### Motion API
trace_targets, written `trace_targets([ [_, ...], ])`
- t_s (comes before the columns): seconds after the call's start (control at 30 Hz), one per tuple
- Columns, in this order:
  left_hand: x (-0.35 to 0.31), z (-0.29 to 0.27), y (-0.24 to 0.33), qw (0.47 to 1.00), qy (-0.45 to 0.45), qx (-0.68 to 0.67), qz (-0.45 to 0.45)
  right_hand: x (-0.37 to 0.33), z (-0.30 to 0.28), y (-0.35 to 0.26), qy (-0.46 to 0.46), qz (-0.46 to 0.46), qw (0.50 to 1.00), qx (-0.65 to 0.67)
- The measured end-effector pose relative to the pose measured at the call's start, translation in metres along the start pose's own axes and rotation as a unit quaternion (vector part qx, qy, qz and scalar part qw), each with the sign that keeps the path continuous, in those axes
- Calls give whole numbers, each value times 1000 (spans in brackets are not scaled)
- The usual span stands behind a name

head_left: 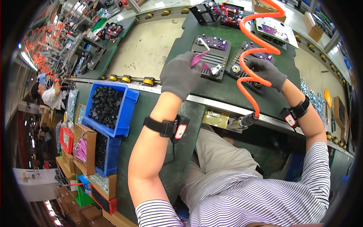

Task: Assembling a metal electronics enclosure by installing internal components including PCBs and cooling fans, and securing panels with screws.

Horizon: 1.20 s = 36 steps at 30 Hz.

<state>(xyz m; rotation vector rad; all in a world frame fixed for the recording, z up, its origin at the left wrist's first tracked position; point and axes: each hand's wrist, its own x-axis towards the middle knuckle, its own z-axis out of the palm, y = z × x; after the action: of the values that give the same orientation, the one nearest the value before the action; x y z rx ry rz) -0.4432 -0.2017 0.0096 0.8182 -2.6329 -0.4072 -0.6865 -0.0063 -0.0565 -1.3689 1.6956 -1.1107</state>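
Note:
My left hand (180, 75), in a dark grey glove, is closed on a pink ribbon strip (197, 59) with a white end. The strip hangs over a black finned panel (209, 60) that carries a purple circuit board (213, 42) and a white knob-like part (216, 69). To the right lies a second black panel (234, 61) with a round metal fitting (236, 69) and another purple board. My right hand (267, 72), also gloved, bends its fingers together over this panel. An orange coiled hose (244, 56) passes in front of them, and what they hold is hidden.
Blue bins (130, 109) of black plastic parts stand on my left, beside cardboard boxes (89, 151) and a red tray (67, 140). The hose ends in a dark coupling (247, 120) at the bench edge. Wired assemblies (231, 15) and a white plate (278, 30) lie farther back.

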Motion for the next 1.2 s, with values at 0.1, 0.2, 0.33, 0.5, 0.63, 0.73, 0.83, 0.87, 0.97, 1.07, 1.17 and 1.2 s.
trace_targets([
  [0.1,5,2,8,998,-19,65,6,25,14,0,-29,-16,998,-53],
  [0.2,7,-2,10,993,-35,110,30,62,27,-4,-47,-21,975,-218],
  [0.33,11,-5,10,990,-57,125,28,90,41,-17,-82,-106,977,-164],
  [0.5,18,-4,13,986,-64,146,48,103,46,-30,-119,-53,974,-186],
  [0.63,19,-7,12,987,-63,142,42,108,50,-33,-141,-160,925,-315],
  [0.73,17,-11,10,993,-47,99,38,111,56,-38,-129,-139,920,-343],
  [0.83,15,-14,13,994,-74,80,33,112,58,-50,-121,-27,912,-391],
  [0.87,14,-15,15,995,-67,70,37,112,59,-54,-116,6,900,-419],
  [0.97,13,-19,17,996,-53,57,41,111,56,-66,-120,-3,884,-451],
  [1.07,13,-19,16,997,-42,62,36,105,52,-69,-137,-63,943,-297],
  [1.17,12,-12,15,997,-28,45,47,106,55,-65,-114,-50,937,-328],
  [1.2,14,-10,14,998,-36,41,44,107,56,-64,-97,-17,920,-379],
])
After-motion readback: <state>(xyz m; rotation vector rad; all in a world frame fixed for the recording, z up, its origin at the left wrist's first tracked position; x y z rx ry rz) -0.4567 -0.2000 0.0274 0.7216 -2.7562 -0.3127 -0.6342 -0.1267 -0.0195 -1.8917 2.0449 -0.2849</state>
